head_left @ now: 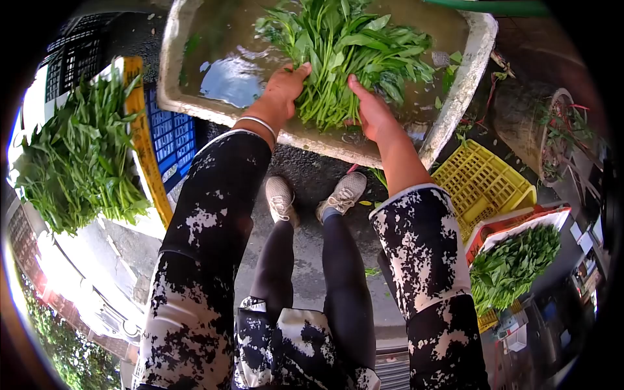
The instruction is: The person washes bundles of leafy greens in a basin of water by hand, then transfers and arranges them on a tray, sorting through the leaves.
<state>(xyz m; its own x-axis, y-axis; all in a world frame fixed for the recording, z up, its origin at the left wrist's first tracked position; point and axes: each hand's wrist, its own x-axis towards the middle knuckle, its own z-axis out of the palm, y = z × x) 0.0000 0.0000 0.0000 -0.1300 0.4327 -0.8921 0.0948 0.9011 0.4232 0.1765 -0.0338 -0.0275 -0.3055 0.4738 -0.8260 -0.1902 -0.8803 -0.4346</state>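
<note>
A large bundle of leafy greens (331,71) lies in the murky water of a pale, worn basin (455,110), stems toward me and leaves spread to the far side. My left hand (285,88) holds the bundle's left side, thumb on the stems, its fingertips partly hidden. On the right side of the stems, my right hand (369,107) grips the same bundle with the thumb up and the other fingers mostly hidden under it. Both hands are over the basin's near part, just inside its rim.
Greens (84,156) fill a crate with a yellow edge at left, beside a blue crate (170,133). At right are a yellow crate (484,182), more greens (517,263) in a red-and-white container and a round pot (556,133). My shoes (279,197) stand below the basin.
</note>
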